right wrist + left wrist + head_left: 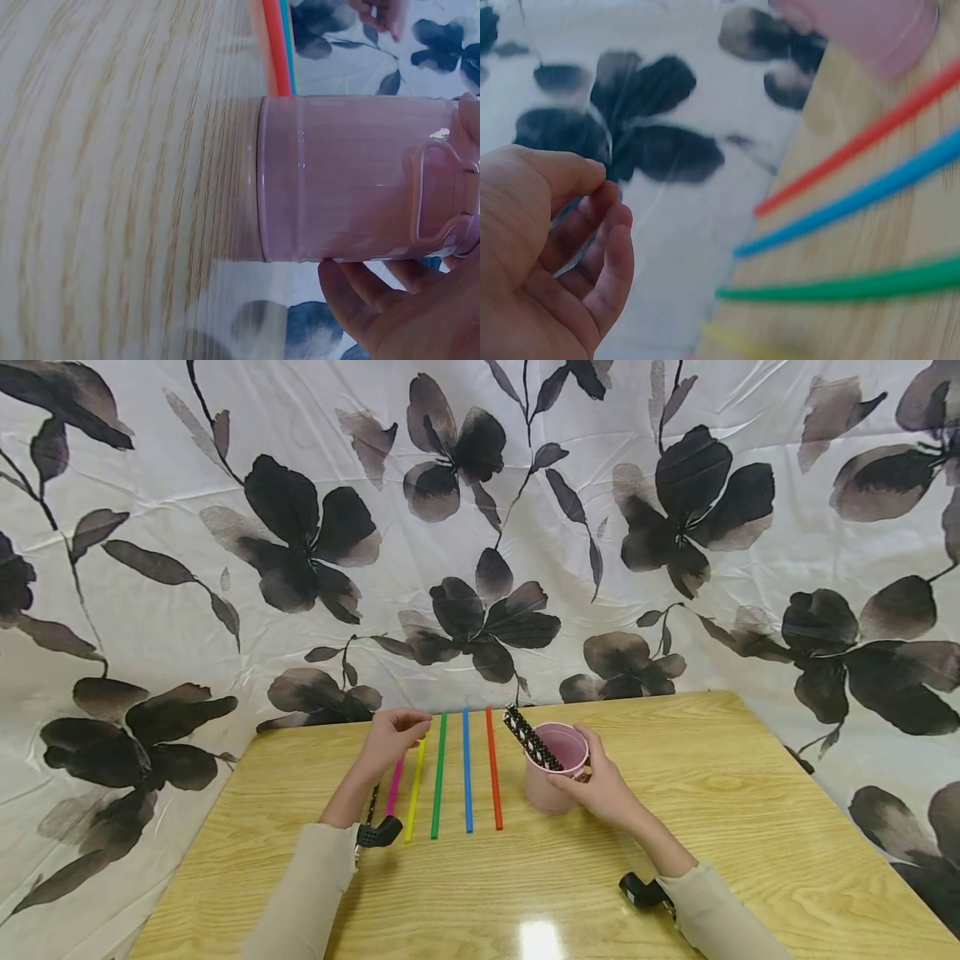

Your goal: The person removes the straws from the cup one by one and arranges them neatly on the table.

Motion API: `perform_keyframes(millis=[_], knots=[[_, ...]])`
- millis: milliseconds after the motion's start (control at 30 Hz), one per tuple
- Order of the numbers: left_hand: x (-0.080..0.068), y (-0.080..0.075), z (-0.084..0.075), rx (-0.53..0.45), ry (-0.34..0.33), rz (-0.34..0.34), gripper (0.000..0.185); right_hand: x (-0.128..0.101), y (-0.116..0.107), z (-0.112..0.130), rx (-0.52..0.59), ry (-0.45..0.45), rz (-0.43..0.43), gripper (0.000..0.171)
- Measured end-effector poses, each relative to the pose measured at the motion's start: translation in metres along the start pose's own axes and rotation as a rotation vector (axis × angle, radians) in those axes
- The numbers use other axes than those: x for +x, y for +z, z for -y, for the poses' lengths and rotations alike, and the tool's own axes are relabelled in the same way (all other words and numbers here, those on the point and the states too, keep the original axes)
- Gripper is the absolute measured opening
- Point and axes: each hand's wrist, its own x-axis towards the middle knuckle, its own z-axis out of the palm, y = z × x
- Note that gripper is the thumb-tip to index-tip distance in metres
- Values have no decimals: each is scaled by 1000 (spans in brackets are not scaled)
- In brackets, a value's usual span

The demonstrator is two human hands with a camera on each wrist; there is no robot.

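My right hand [611, 789] grips the upper part of a small pink bucket [551, 795], thumb at the near rim and fingers round the far side. Black-and-white patterned straws [534, 740] lean out of it to the left. Over the far ends of a row of straws hovers my left hand [386, 745], its fingers loosely bent. Nothing shows between thumb and fingertips in the left wrist view. The row runs red [493, 770], blue [467, 770], green [438, 777], yellow [414, 795], magenta [393, 792], then a dark patterned straw [372, 804] partly hidden by the left wrist.
The wooden table [757, 793] extends to both sides of the hands. Behind its far edge hangs a white cloth [577, 643] with dark flowers. The bucket's folded handle [420, 199] lies against its side.
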Motion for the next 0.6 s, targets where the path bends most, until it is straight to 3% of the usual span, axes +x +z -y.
perform_keyframes(millis=[267,467,600], knots=[[0,39,-27,-22,83,113,19,8,4,-31,27,12,-10,88],[-2,67,-43,-26,155,183,25,8,4,-34,20,26,-9,88],[-3,81,-50,-8,159,224,32,8,3,-33,16,27,-7,90]])
